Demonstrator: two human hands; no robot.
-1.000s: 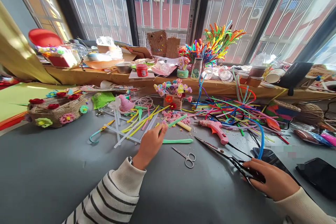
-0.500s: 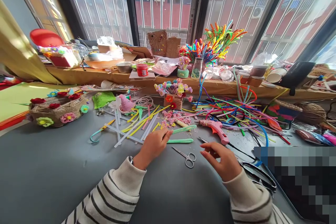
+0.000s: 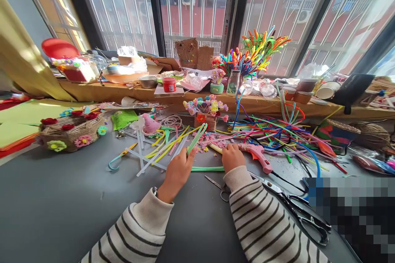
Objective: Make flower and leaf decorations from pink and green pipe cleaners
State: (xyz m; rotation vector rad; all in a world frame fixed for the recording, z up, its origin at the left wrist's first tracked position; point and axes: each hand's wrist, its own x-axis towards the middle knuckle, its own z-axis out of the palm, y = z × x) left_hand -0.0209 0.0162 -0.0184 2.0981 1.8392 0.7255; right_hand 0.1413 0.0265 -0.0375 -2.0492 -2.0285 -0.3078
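Step in hand, as I judge it: my left hand secures one piece of material while my right hand works among the pieces just beside it.

Left hand [image 3: 179, 172]: closed narrow, thumb against fingers, gripping a light green, slender, flexible strip [image 3: 200, 133]. The held part is above the grey, smooth-topped table [image 3: 197, 222], in front of the woven box of pastel crocheted flowers [image 3: 206, 121].

Right hand [image 3: 233, 158]: fingers curled in, back of the hand toward me. Its fingertips are hidden; I cannot tell whether it grips anything. It is at the right end of a cream-coloured cylindrical stick [image 3: 215, 147] and beside the nose of a pink plastic glue gun [image 3: 261, 160]. A second light green strip [image 3: 206, 169] lies flat, its right end running up to this hand.

Next move, in my judgement: it calls for a steady left grip and a light right-hand pinch, clear of the glue gun's nose and of the small silver scissors [image 3: 215, 182] beneath my right wrist.

Condition of the held strip: it projects up and to the right from my thumb as a narrow, doubled length with a rounded top. The surface looks smooth and slightly glossy. Its lower part is hidden in my palm.
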